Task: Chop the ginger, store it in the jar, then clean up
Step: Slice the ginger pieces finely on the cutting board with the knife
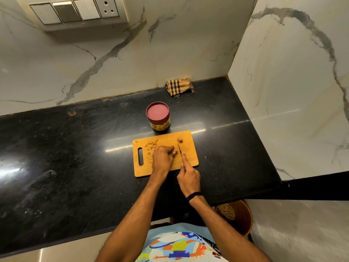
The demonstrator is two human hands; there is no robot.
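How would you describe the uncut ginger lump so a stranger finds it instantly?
Start at the black counter, then the wooden cutting board at its middle. The ginger lump sits alone near the board's far right corner, beyond the knife tip. Unlike the chopped pile at the far left, it is one whole rounded knob.

Both bare arms reach forward, side by side. The left hand [163, 157] lies palm down, fingers curled round a small ginger bit [174, 153]. The right hand [188, 178] grips a knife [180, 148], with its pointing finger straight along the top. The right wrist is bent a little.
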